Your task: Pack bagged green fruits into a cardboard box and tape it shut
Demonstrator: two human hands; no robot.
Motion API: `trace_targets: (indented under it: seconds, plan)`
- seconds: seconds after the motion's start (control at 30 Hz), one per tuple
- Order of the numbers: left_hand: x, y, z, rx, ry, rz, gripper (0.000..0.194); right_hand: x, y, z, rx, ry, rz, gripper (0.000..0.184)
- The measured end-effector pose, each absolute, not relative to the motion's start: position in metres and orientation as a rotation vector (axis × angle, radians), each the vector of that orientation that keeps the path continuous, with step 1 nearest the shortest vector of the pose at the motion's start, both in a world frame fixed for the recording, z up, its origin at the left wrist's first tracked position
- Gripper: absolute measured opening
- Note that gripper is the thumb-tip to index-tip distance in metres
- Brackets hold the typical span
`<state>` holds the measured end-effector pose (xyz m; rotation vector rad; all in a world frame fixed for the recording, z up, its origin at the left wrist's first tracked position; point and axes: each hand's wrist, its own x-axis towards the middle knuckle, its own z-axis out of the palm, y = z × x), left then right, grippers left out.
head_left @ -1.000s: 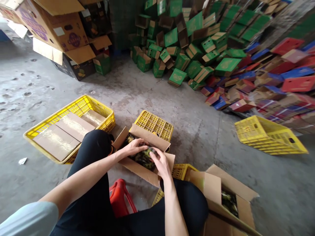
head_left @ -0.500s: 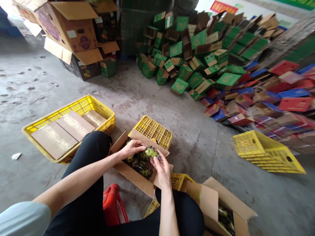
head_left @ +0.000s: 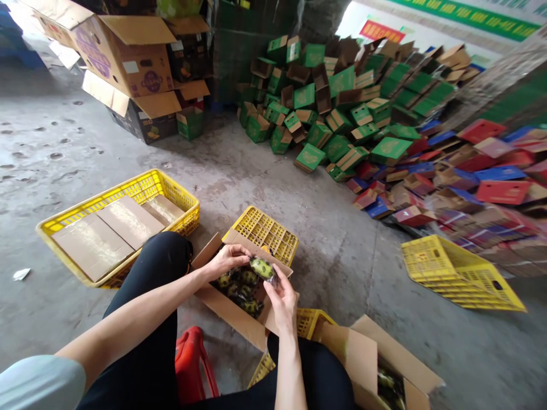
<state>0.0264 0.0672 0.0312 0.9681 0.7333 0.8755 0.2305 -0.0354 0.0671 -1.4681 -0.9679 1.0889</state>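
An oblong green packet (head_left: 261, 267) with dark patches, wrapped in clear plastic, is held level between my two hands; it looks like a wrapped fruit, but I cannot tell the kind. My left hand (head_left: 227, 261) pinches its left end with the fingertips. At the other end, the thumb and fingers of my right hand (head_left: 282, 296) close on the wrapper. Just beneath them, an open cardboard box (head_left: 233, 320) holds several similar green and dark wrapped pieces (head_left: 248, 292). My hands and forearms hide part of that box.
A yellow crate (head_left: 68, 259) with several closed cartons (head_left: 92, 245) stands left of my knee. An upturned yellow crate (head_left: 273, 230) lies beyond the box. Another open carton (head_left: 363, 359) is at lower right, near a red stool (head_left: 192, 364). Piled green boxes (head_left: 310, 156) and tilted yellow crates (head_left: 444, 273) lie farther off.
The packet has turned slightly between my fingers, its right end tipping lower. Both hands keep hold of it. The view has shifted a little.
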Motion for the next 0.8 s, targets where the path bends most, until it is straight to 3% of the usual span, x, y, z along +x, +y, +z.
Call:
trace_targets:
  seconds: [0.4, 0.53, 0.8]
  plan:
    - [0.028, 0.063, 0.036, 0.988, 0.577, 0.713, 0.072, 0.232, -0.035, 0.05, -1.507, -0.869, 1.137, 0.063]
    - [0.028, 0.062, 0.035, 1.008, 0.668, 0.709, 0.064, 0.232, -0.036, 0.055, -1.621, -0.908, 1.053, 0.056]
    - [0.028, 0.061, 0.038, 1.003, 0.758, 0.688, 0.063, 0.233, -0.036, 0.063, -1.783, -1.039, 0.922, 0.066]
